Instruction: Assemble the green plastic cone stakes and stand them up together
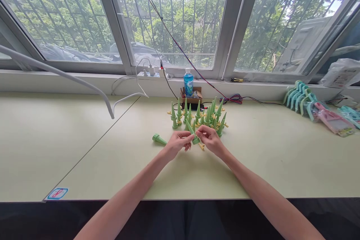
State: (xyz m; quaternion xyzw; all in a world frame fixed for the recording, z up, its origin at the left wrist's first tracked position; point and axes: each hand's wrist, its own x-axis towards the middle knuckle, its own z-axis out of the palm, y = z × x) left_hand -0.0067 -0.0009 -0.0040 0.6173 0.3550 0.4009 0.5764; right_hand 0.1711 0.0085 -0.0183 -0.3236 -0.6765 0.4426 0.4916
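My left hand [180, 141] is closed round a green plant watering spike [195, 140], its tip slanting up and away to the left. The fingers of my right hand [209, 138] are pinched together against the spike's right side; what sits between them is too small and hidden to make out. Just below the spike lies a yellow valve piece [201, 146] on the table. To the left of my left hand another green spike [159, 139] rests on its side, partly covered by the hand. Behind both hands stand several upright green spikes [207, 116] with yellow valves at their sides.
At the back, a blue-labelled bottle [188, 82] stands by a small cardboard box [197, 93], with a dark phone-like object [194, 106] in front. Coiled red-blue cable [234, 99], teal hangers [298, 97] and a pink packaged item [333, 118] lie rightward. A white cable [84, 82] arches at left.
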